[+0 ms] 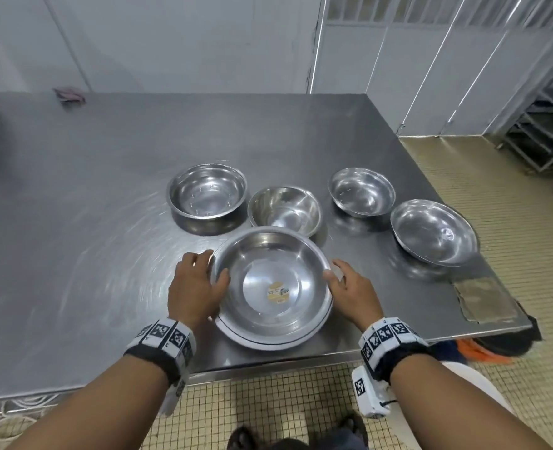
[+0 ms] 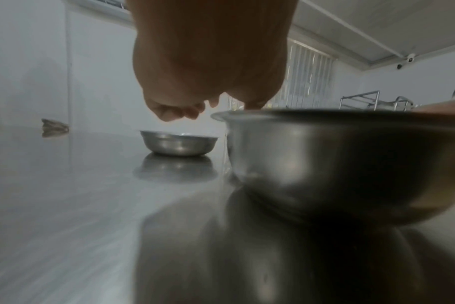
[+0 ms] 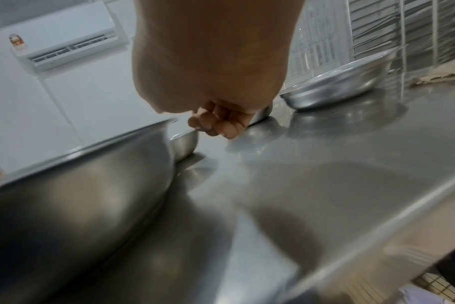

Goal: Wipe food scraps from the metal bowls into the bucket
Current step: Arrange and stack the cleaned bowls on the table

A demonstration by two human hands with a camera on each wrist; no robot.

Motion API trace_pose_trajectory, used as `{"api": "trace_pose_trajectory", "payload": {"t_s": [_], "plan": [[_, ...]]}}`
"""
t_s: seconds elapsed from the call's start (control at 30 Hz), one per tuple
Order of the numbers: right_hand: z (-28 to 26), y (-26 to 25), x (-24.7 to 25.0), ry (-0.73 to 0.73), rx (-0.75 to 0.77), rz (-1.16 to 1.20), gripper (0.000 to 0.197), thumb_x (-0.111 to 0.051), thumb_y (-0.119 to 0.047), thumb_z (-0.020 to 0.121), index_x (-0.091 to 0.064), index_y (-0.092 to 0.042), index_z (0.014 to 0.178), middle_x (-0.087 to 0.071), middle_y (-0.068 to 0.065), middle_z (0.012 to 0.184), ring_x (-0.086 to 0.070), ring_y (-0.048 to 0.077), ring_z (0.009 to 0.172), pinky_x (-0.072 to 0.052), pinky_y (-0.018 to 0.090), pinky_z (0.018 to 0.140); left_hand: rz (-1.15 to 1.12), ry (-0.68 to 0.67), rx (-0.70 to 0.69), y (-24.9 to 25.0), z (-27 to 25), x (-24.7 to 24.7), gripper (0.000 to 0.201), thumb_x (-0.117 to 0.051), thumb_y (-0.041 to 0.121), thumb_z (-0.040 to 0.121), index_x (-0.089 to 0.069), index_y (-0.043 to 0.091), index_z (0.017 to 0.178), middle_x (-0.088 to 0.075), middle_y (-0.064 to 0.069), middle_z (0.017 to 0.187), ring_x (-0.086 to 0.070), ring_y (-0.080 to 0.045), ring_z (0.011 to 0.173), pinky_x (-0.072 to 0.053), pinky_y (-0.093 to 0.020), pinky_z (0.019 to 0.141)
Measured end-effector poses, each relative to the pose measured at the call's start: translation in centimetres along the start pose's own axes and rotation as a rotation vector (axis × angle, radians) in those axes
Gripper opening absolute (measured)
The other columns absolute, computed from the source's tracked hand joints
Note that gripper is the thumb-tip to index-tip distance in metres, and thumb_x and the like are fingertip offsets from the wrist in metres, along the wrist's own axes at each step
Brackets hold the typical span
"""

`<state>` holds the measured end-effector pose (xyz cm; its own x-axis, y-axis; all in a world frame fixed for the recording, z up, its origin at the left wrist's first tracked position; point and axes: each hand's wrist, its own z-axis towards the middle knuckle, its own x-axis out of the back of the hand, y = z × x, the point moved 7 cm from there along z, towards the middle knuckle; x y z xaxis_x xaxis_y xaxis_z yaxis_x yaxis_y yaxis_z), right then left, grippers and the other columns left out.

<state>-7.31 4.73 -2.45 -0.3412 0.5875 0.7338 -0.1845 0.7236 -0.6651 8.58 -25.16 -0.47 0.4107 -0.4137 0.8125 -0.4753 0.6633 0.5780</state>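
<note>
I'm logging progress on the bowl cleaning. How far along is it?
Done: all five bowls look scrap-free, including the far-left bowl. In hand: the left hand and right hand flank the big stickered bowl at its rim; grip unclear. Left: nothing obvious; no bucket is clearly visible.
</note>
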Motion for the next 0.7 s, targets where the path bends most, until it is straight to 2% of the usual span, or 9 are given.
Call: {"api": "trace_pose_trajectory", "payload": {"t_s": [0.03, 0.1, 0.2, 0.3, 0.4, 0.47, 0.53, 0.6, 0.7], "plan": [[0.3, 0.5, 0.9, 0.032, -0.018, -0.013, 0.043, -0.049, -0.047, 0.104, -0.056, -0.024, 0.140, -0.069, 0.005, 0.076, -0.061, 0.009, 0.070, -0.041, 0.030, 0.076, 0.016, 0.052, -0.024, 0.9, 0.4, 0.2, 0.042, -0.073, 0.034, 0.090, -0.067, 0.013, 0.125, -0.060, -0.013, 0.115, -0.059, -0.035, 0.106, -0.053, -0.046, 0.081], [1.3, 1.9, 3.1, 0.086, -0.042, -0.029, 0.041, -0.052, -0.045, 0.103, -0.063, -0.019, 0.132, -0.068, 0.002, 0.078, -0.065, 0.021, 0.081, -0.043, 0.032, 0.081, 0.014, 0.108, -0.081, 3.5, 1.5, 0.4, 0.034, -0.074, 0.028, 0.091, -0.071, 0.008, 0.118, -0.064, -0.015, 0.113, -0.059, -0.036, 0.105, -0.050, -0.044, 0.080], [3.4, 4.3, 7.2, 0.139, -0.083, -0.060, 0.033, -0.055, -0.041, 0.101, -0.069, -0.017, 0.120, -0.073, 0.008, 0.106, -0.064, 0.032, 0.108, -0.047, 0.037, 0.093, -0.033, 0.049, -0.140, 8.8, 3.2, -0.7, 0.021, -0.068, 0.029, 0.095, -0.073, 0.011, 0.105, -0.068, -0.006, 0.098, -0.062, -0.026, 0.090, -0.041, -0.033, 0.074], [5.3, 7.5, 11.9, 0.189, -0.126, -0.047, 0.028, -0.054, -0.039, 0.101, -0.070, -0.017, 0.108, -0.072, 0.008, 0.104, -0.064, 0.030, 0.096, -0.053, 0.040, 0.086, -0.055, -0.031, -0.237, 15.6, 4.1, -3.4, 0.016, -0.065, 0.031, 0.096, -0.071, 0.016, 0.095, -0.064, 0.005, 0.079, -0.060, -0.019, 0.075, -0.037, -0.030, 0.067], [6.7, 11.0, 16.9, 0.266, -0.171, -0.056, 0.023, -0.052, -0.037, 0.101, -0.067, -0.020, 0.098, -0.070, 0.007, 0.092, -0.063, 0.028, 0.085, -0.054, 0.040, 0.079, -0.092, -0.152, -0.292, 22.3, 4.5, -7.9, 0.013, -0.066, 0.029, 0.096, -0.073, 0.017, 0.096, -0.070, 0.002, 0.074, -0.062, -0.019, 0.072, -0.045, -0.031, 0.069], [7.4, 13.7, 19.7, 0.303, -0.231, -0.113, 0.020, -0.050, -0.038, 0.102, -0.063, -0.024, 0.094, -0.066, 0.004, 0.087, -0.061, 0.023, 0.078, -0.053, 0.036, 0.071, -0.084, -0.228, -0.297, 25.9, 4.7, -11.4, 0.013, -0.064, 0.032, 0.096, -0.069, 0.021, 0.090, -0.067, 0.006, 0.067, -0.064, -0.018, 0.068, -0.044, -0.028, 0.062], [8.2, 16.3, 22.2, 0.337, -0.273, -0.181, 0.022, -0.051, -0.040, 0.101, -0.065, -0.023, 0.100, -0.066, 0.005, 0.093, -0.063, 0.024, 0.079, -0.057, 0.039, 0.072, -0.085, -0.319, -0.254, 28.7, 4.8, -15.2, 0.019, -0.063, 0.035, 0.096, -0.071, 0.018, 0.100, -0.069, 0.005, 0.069, -0.064, -0.014, 0.067, -0.044, -0.026, 0.061], [8.9, 18.7, 24.2, 0.347, -0.293, -0.186, 0.026, -0.058, -0.039, 0.098, -0.064, -0.021, 0.116, -0.064, 0.009, 0.112, -0.064, 0.029, 0.093, -0.058, 0.044, 0.081, -0.107, -0.423, -0.168, 30.5, 4.7, -19.1, 0.033, -0.064, 0.038, 0.097, -0.069, 0.014, 0.119, -0.075, 0.000, 0.085, -0.069, -0.017, 0.083, -0.051, -0.029, 0.077], [9.9, 22.0, 25.0, 0.233, -0.383, -0.123, 0.063, -0.070, -0.029, 0.093, -0.043, -0.016, 0.149, -0.051, 0.017, 0.142, -0.055, 0.037, 0.126, -0.049, 0.049, 0.100, -0.127, -0.509, -0.017, 31.9, 4.1, -23.9, 0.057, -0.066, 0.040, 0.096, -0.055, 0.010, 0.143, -0.074, -0.010, 0.117, -0.066, -0.027, 0.114, -0.049, -0.035, 0.102]]}}
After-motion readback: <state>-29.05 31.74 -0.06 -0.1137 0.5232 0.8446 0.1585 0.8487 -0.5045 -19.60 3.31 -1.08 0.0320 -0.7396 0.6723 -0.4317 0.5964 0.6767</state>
